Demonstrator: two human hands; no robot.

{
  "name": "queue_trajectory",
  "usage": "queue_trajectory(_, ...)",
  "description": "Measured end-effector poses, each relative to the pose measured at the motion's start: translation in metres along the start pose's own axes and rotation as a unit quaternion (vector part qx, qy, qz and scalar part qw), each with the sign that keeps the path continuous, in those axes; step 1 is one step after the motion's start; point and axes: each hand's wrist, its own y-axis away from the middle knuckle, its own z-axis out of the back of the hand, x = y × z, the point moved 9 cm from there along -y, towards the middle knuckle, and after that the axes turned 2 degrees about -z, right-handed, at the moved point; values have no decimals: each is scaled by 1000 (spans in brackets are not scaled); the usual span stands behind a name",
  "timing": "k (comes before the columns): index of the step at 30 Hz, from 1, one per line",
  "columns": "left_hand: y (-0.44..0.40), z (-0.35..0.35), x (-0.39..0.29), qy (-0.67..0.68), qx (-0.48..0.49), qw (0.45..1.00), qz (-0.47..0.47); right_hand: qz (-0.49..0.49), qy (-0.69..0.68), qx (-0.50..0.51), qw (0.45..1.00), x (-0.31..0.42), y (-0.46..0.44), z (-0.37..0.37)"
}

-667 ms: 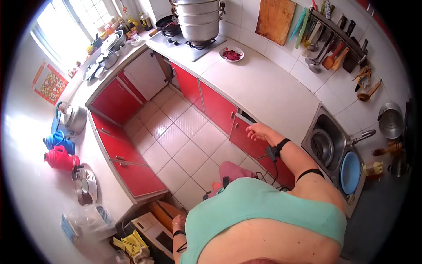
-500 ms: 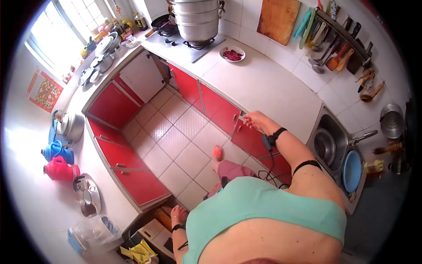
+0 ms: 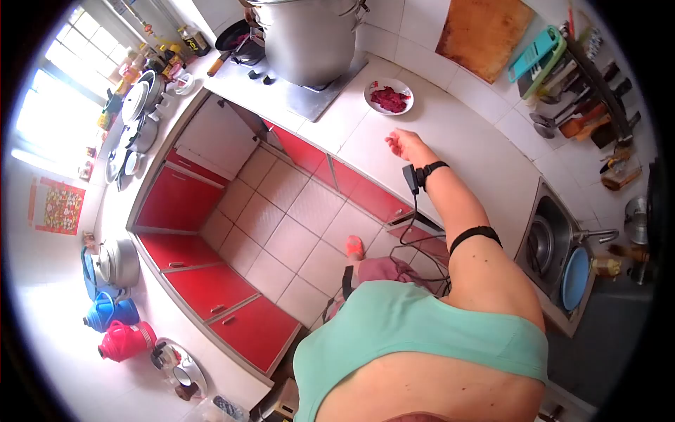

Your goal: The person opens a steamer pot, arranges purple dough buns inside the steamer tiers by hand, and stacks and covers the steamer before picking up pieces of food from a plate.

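My right hand [image 3: 403, 144] is over the white counter [image 3: 450, 151], its fingers loosely curled and apart with nothing visible in them. Just beyond it stands a white plate [image 3: 370, 95] of dark red sliced food [image 3: 391, 100], not touched by the hand. A black strap with a small device [image 3: 415, 177] sits on my right wrist, and a cable hangs from it. My left hand is out of sight.
A large steamer pot [image 3: 309, 46] stands on the stove [image 3: 313, 105], beside a black pan [image 3: 239, 42]. Right lies the sink [image 3: 545, 211] with a blue basin [image 3: 575, 278]. Red cabinets [image 3: 211, 292] line the left; a dark gap shows below the right counter.
My right hand has moved from the cabinet edge up and forward over the counter, nearer the plate. My left hand has gone out of view.
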Motion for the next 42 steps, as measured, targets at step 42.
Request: queue_trajectory(42,-151,32,-605,46,406,901,-146,-71,393,185,898,-128,86,-333)
